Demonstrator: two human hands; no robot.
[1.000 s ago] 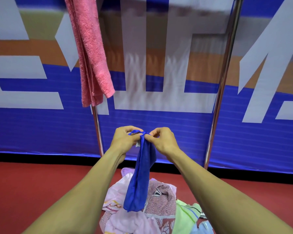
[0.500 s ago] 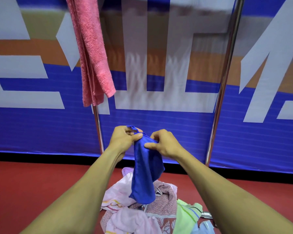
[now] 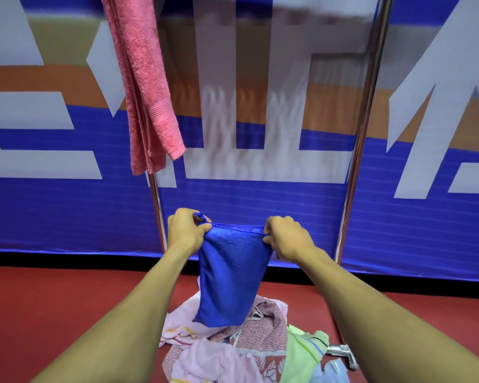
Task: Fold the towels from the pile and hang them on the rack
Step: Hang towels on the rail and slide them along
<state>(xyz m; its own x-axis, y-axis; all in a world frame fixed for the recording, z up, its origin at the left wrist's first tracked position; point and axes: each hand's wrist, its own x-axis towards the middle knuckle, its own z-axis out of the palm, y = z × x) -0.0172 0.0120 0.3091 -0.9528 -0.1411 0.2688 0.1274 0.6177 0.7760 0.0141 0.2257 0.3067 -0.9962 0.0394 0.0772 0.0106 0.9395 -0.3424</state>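
A small blue towel [image 3: 230, 275] is held up in front of the rack [image 3: 362, 139], stretched flat between the two hands. Its top left corner is pinched by the left hand [image 3: 184, 232], fingers curled round the cloth, and its top right corner is gripped by the right hand [image 3: 286, 239] in the same way. The top edge is pulled taut and level between them, and the rest of the cloth hangs down, narrowing slightly toward the bottom. Below it, a pile of towels [image 3: 241, 346] is seen on the red floor [image 3: 53, 305], made up of pale pink, patterned brownish, green and light blue pieces; the lower edge of the blue towel hangs in front of the pile. A pink towel [image 3: 144, 87] is draped over the rack at the upper left, hanging down beside the left upright. Behind the rack a blue, orange and white banner [image 3: 260, 205] is spread along the wall.
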